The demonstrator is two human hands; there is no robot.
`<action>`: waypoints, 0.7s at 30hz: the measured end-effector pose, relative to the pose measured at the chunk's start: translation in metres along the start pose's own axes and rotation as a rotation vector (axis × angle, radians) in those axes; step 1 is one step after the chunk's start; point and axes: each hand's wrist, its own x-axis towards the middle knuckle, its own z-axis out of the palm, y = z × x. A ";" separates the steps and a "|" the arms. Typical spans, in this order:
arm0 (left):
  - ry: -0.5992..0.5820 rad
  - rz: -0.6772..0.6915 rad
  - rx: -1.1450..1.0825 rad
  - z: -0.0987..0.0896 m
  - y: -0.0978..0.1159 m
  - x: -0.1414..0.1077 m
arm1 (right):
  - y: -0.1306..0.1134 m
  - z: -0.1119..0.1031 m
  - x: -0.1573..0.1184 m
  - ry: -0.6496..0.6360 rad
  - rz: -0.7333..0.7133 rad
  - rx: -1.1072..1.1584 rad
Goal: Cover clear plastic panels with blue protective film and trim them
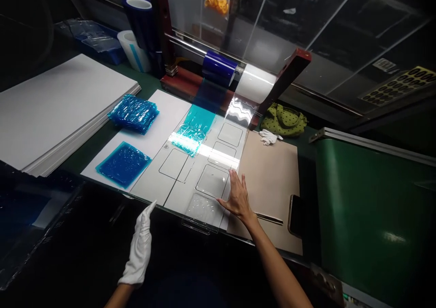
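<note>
My left hand, in a white glove, hovers at the front edge of the table, fingers pressed together in a narrow shape; whether it holds anything is hidden. My bare right hand has its fingers spread beside a clear square piece on the white outlined sheet. Clear film runs down from a roll. Teal film comes from a blue roll. To the left lie a flat blue square and a stack of blue film-covered squares.
A thick stack of white sheets is at the left. Brown board, a phone, a white glove and green dotted cloth lie right. Red posts hold the rolls. A green conveyor belt stands far right.
</note>
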 end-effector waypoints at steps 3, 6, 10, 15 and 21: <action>-0.026 -0.047 -0.072 0.001 -0.009 0.004 | 0.003 0.007 0.002 -0.039 -0.008 0.008; 0.000 -0.067 -0.111 0.002 -0.017 0.010 | 0.004 0.010 0.004 -0.052 -0.020 0.017; 0.030 -0.057 -0.102 0.003 -0.022 0.015 | 0.006 0.012 0.007 -0.069 -0.038 0.016; 0.037 -0.125 -0.098 0.004 -0.019 0.018 | 0.009 0.016 0.005 -0.083 -0.028 0.019; -0.026 -0.154 -0.178 0.002 -0.006 0.018 | 0.007 0.011 0.007 -0.097 -0.014 0.033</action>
